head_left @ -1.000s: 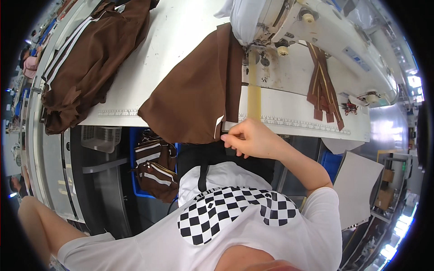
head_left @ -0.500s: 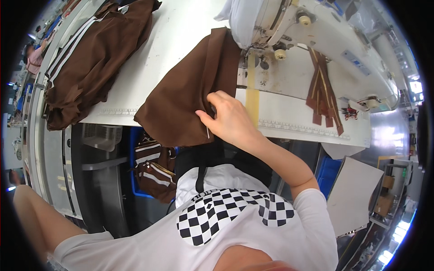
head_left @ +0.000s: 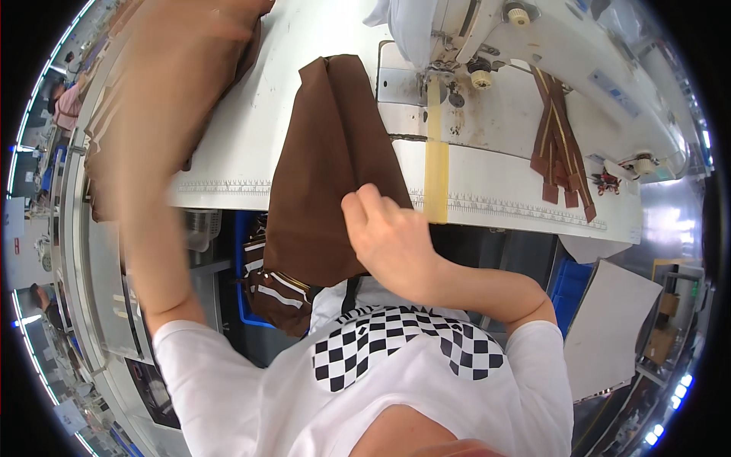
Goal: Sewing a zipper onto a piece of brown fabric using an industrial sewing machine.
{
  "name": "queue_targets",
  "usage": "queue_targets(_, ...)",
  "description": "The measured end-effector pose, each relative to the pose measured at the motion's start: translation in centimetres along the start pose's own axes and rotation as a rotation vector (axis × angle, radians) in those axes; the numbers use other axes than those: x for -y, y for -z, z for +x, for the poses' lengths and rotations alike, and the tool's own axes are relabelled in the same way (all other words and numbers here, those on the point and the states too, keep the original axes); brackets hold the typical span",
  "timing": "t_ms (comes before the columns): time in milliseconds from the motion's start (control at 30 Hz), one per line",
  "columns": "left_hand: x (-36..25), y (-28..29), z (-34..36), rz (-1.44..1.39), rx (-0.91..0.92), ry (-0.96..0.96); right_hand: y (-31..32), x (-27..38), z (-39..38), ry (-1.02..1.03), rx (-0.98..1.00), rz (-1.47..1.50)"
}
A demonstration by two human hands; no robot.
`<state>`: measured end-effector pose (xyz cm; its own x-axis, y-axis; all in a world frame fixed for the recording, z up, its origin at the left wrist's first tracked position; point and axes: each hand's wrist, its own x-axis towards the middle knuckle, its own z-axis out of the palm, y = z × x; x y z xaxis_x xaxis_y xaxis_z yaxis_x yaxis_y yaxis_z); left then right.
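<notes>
A folded brown fabric piece (head_left: 320,167) lies lengthwise over the table's front edge, its lower end hanging toward my lap. My right hand (head_left: 392,242) is closed, fingers curled on the right side of this cloth near the table edge. On the far left, my left arm stretches over a heap of brown garments (head_left: 215,95) with white stripes. Motion smears my left hand (head_left: 217,17) at the heap's top, so its fingers cannot be made out. To the right of the cloth stands a white sewing machine (head_left: 579,57).
Brown zipper strips (head_left: 560,141) lie beneath the machine's arm. A ruler strip (head_left: 502,206) and yellow tape (head_left: 436,179) mark the white table. Below the edge, a blue bin (head_left: 242,289) holds brown, white-striped garments. A pale board (head_left: 609,324) leans at the right.
My left arm has swung from the lower left up to the garment heap. My right hand has come nearer my body, and the brown fabric piece has slid toward me and straightened.
</notes>
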<state>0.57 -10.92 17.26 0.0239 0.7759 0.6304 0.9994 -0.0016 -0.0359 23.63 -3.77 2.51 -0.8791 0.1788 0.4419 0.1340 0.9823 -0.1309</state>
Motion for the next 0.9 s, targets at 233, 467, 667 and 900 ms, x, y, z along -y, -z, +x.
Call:
queue_targets(233,0.9,-16.7,-1.3,-0.132,0.471,0.606,0.5,0.0,-1.6,0.087,0.245,0.546)
queue_targets(467,2.8,-15.1,-2.3,-0.75,0.742,0.573,1.3,-4.7,-1.1,-0.263,0.267,0.665)
queue_targets(667,1.9,-6.3,-5.1,-0.844,0.008,0.307,-0.1,-3.6,0.6,-0.295,0.03,0.688)
queue_targets(900,-2.4,-6.5,1.5,-0.095,0.103,0.208,-0.7,-1.3,-0.8,-0.217,0.072,0.959)
